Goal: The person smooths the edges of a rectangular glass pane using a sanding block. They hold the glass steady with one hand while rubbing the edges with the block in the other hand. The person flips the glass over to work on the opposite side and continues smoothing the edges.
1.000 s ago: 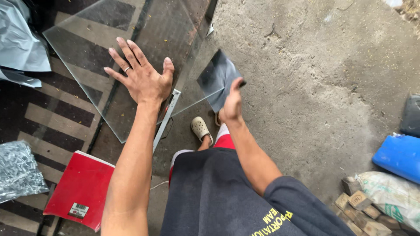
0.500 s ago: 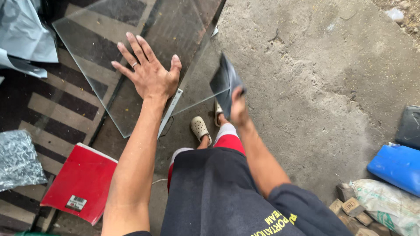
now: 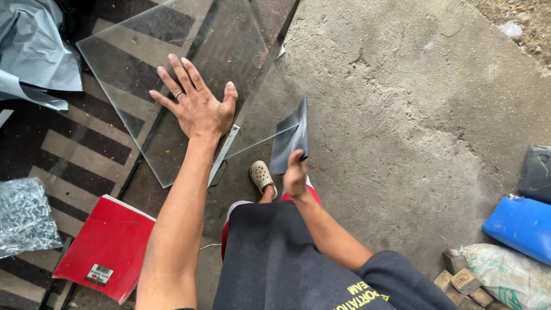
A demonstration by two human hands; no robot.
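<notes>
Compared with the view a second ago, the left hand (image 3: 198,106) sits a little further to the right and lower on the large clear glass sheet (image 3: 178,63), and the small dark pane (image 3: 291,138) in the right hand (image 3: 295,175) stands more upright, its thin edge now turned toward the camera where its flat face showed before. The big sheet itself seems to lie much as it did, so the work in hand looks to be at a holding stage: one sheet steadied while the smaller piece is being turned and lifted clear.

The left hand is spread wide, fingers fanned and palm pressed flat against the glass; it grips nothing, it only bears down on the sheet, which lies tilted over the striped mat (image 3: 74,155) and reaches to the concrete floor (image 3: 402,115). A pale strip (image 3: 222,155) runs under the glass just below the wrist.

The right hand is closed around the lower edge of the dark pane, thumb toward the camera, holding it on end just beside the right-hand corner of the big sheet; whether the two pieces touch cannot be told. A foot in a pale clog (image 3: 262,177) stands just below that corner. A red folder (image 3: 106,250) lies on the mat, well apart from both hands.
</notes>
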